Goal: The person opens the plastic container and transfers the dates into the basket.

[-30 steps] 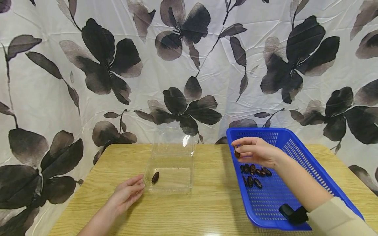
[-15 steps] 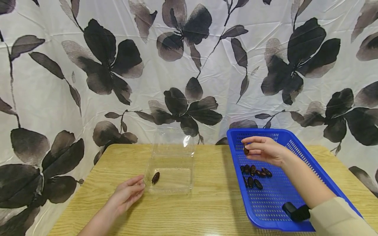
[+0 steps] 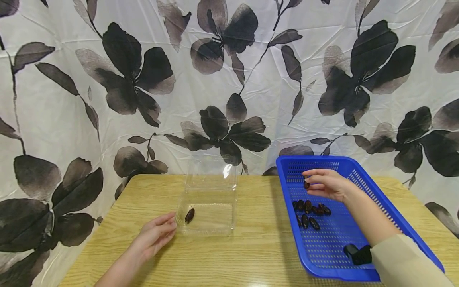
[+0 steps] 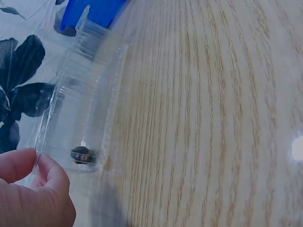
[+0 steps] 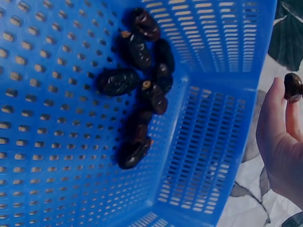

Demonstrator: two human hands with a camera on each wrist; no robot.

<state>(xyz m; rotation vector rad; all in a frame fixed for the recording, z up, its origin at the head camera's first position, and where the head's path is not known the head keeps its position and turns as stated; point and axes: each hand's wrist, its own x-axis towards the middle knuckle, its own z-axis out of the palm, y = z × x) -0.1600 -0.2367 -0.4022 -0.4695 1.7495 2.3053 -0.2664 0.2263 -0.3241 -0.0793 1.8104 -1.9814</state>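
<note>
My right hand [image 3: 330, 185] pinches a dark brown date [image 3: 306, 183] between thumb and fingertips, raised over the far left part of a blue perforated basket [image 3: 324, 243]. In the right wrist view this held date [image 5: 292, 86] shows at the right edge. Several more dates [image 5: 137, 49] lie grouped on the basket floor. To the left, a clear plastic container [image 3: 234, 215] stands with its lid [image 3: 209, 181] raised at the back. One date [image 3: 190, 215] lies inside, near its left wall. My left hand [image 3: 154, 237] pinches the container's left edge, thumb and finger meeting there in the left wrist view.
A black object [image 3: 358, 254] lies at the near end of the basket, beside the right sleeve [image 3: 405, 259]. Everything stands on a wood-grain table [image 3: 261, 239]. Behind it hangs a white cloth [image 3: 279, 103] with dark flowers.
My right hand has moved to the right with its date, from the basket's left rim to over its inside. The left hand stays at the container's edge.
</note>
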